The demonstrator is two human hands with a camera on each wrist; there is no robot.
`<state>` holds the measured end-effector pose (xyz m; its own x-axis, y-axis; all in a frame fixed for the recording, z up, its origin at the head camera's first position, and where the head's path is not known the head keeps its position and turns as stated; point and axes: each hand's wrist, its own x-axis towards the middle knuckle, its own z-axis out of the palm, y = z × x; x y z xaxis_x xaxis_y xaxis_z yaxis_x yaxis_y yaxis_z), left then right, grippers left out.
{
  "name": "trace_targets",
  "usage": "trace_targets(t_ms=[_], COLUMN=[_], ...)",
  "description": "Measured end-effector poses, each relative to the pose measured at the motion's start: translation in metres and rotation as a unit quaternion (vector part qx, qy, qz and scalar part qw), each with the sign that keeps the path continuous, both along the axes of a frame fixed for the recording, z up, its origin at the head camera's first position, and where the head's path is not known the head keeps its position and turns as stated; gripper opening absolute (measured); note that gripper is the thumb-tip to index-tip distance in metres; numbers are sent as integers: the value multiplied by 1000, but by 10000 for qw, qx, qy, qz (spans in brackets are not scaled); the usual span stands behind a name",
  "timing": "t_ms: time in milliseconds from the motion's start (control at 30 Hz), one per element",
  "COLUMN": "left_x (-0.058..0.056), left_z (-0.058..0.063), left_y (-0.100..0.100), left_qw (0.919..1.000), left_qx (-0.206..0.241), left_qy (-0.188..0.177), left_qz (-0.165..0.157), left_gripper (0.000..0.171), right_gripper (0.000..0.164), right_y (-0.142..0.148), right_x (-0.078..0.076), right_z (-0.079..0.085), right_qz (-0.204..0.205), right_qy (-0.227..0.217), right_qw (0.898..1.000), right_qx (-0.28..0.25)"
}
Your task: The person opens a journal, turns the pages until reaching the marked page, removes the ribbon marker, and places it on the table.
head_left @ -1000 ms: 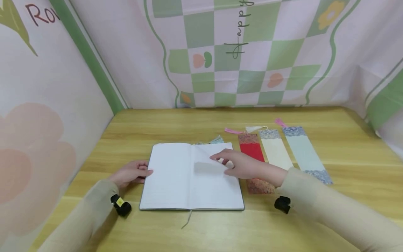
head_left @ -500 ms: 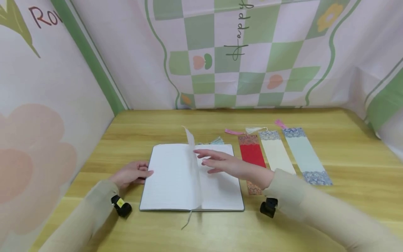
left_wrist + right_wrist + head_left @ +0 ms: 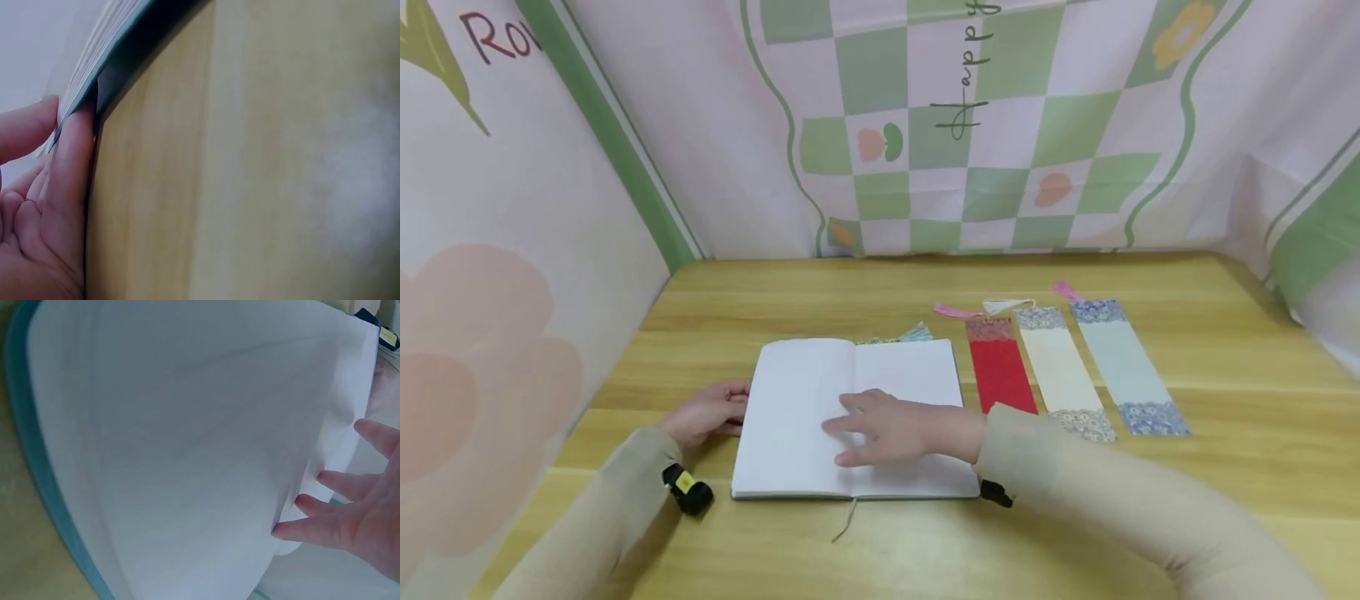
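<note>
An open notebook (image 3: 797, 400) with white pages lies on the wooden table, its grey ribbon (image 3: 846, 523) trailing from the bottom edge. At its left edge my left hand (image 3: 707, 412) holds on; in the left wrist view the thumb (image 3: 28, 130) is by the page edges and a finger (image 3: 72, 144) is under the dark cover. My right hand (image 3: 891, 429) is over the fold with fingers spread and fairly straight. In the right wrist view its fingertips (image 3: 284, 529) touch the page. A light blue tassel (image 3: 916, 333) sticks out beyond the notebook's top edge.
To the right of the notebook lie three tasselled bookmarks: red (image 3: 1002, 371), cream (image 3: 1060, 367) and pale blue (image 3: 1126, 358). My right sleeve (image 3: 1075, 458) covers the red one's lower end. A printed cloth (image 3: 872, 75) hangs behind the wooden table (image 3: 760, 292).
A lifted page has turned over from right to left and now lies on the left side. My right hand has moved left and nearer to me, onto the fold. The left hand stays put.
</note>
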<state>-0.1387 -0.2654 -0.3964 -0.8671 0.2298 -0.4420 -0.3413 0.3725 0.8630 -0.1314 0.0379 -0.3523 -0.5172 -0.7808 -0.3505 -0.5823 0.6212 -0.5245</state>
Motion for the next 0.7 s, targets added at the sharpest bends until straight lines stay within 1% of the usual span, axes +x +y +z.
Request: trace_targets(t_ms=[100,233,267,333,433,500,600,700], left_x=[0,0,0,1,1,1,0,-1], left_z=[0,-1,-2,-1,0,0,0,2], left_y=[0,-2,-2,-3,-3,-2,-1,1], left_qw=[9999,9996,9997,9999,9999,9998,9998,9997], left_qx=[35,56,23,-46,-144,-171,-207,-255], left_qy=[-70,-154,-147,-101,-34,-14,-17,-8], left_qz=[76,224,216,112,-32,-71,-24,-10], left_gripper=[35,45,45,39,24,16,14,14], right_gripper=[57,60,62,64,66,66,69,75], right_y=[-5,-10,-11,-13,-13,-12,-6,3], right_x=[5,9,10,10,9,9,4,-6], right_z=[-1,-4,-6,-8,-7,-5,-2,-3], right_qz=[180,377,418,481,506,460,347,134], right_qy=[449,1013,1112,1254,1364,1336,1279,1194], right_qw=[9985,9925,9908,9878,9850,9855,9872,9895], right_qx=[237,577,651,786,932,944,887,809])
